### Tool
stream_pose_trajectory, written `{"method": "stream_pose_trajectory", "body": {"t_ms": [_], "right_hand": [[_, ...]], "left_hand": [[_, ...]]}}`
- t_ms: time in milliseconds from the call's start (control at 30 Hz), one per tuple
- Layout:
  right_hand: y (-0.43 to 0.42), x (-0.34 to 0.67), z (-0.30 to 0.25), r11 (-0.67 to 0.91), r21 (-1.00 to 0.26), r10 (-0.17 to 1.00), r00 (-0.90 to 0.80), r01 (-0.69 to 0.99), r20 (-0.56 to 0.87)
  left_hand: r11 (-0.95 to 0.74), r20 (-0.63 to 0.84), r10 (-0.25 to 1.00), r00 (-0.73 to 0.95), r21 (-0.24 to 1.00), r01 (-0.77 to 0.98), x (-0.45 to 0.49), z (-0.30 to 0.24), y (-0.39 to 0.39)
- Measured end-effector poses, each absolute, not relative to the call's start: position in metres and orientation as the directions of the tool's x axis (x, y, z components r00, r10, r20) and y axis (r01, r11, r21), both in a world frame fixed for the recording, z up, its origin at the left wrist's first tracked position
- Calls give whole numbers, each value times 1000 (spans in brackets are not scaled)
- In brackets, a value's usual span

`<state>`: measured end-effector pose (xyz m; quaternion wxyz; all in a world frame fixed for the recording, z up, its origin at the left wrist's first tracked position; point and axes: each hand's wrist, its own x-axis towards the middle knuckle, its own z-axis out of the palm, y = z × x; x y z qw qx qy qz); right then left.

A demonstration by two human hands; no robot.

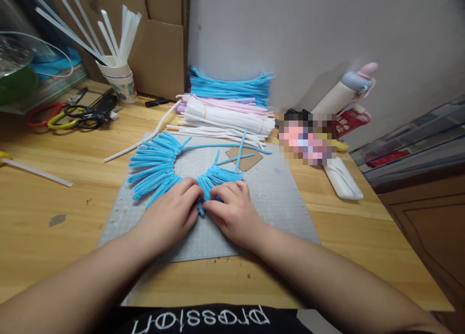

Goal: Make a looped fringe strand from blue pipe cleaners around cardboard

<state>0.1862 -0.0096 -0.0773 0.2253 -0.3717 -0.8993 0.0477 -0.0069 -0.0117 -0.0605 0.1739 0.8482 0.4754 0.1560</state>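
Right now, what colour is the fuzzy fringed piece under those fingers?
The fringed piece is bright blue, showing best in the head view.

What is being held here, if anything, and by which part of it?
The curved blue fringe of fuzzy stems, by its near side: the left hand and right hand grip there. The fingers hide the exact pinch.

The stem ring (pixel 156 164) lay on the mat (pixel 283 203); behind that, bundles (pixel 228 116) sat at twelve o'clock, scissors (pixel 95 114) at ten, bottle (pixel 336 94) at two, perhaps touching the wall (pixel 290 43).
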Motion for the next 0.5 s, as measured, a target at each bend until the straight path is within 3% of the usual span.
{"method": "stream_pose_trajectory", "body": {"t_ms": [133, 500], "right_hand": [[-8, 187, -78, 676, -343, 737, -589, 652, 333], [-12, 190, -67, 608, -445, 791, -550, 658, 267]], "left_hand": [[-430, 83, 887, 455, 509, 746, -9, -57, -15], [-459, 122, 878, 464, 490, 741, 6, -65, -12]]}}
